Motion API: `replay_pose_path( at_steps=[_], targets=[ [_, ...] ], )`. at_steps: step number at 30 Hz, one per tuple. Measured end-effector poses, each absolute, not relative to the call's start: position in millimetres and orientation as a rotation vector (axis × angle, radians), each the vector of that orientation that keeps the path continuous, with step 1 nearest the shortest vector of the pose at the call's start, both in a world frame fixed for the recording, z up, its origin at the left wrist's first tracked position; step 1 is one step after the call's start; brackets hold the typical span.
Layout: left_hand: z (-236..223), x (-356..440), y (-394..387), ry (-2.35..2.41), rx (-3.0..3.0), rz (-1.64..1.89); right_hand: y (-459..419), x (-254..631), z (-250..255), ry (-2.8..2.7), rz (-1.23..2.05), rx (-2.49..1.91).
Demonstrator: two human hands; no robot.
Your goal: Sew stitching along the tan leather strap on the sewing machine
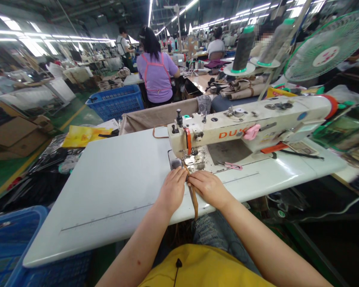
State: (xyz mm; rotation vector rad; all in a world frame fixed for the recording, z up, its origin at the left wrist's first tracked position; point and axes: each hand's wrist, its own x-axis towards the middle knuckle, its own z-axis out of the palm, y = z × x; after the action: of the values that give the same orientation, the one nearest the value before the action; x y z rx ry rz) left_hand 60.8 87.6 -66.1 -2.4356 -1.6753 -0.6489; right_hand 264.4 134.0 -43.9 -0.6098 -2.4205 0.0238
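1. The brown strap [194, 201] lies at lower centre of the frame, running from just in front of the sewing machine [248, 123] over the near edge of the white table [122, 171].
2. The left hand [172, 189], just left of the strap's upper part, has its fingers extended and close together; its thumb is hidden, so I cannot tell whether it grips.
3. The right hand [208, 187], on the other side, appears to pinch the strap with bent fingers.
4. The strap looks light, narrow and bendable, probably slightly springy and not fragile, though it could slide or twist on the smooth top.
5. Its edges near the machine offer the best hold, with fingertips clear of the needle area.
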Motion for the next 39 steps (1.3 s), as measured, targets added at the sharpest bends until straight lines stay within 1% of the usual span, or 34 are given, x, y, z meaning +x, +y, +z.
replay_pose_path(
  at_steps=[8, 39],
  targets=[
    [-68.1, 59.7, 87.7, -1.680, -2.435, -0.691, 133.9, 264.5, -42.8, -2.429, 0.025, -0.620],
    [-64.5, 61.1, 86.8, -1.690, -2.437, -0.673, 132.8, 264.4, -41.2, -2.427, 0.025, -0.626]
  ],
)
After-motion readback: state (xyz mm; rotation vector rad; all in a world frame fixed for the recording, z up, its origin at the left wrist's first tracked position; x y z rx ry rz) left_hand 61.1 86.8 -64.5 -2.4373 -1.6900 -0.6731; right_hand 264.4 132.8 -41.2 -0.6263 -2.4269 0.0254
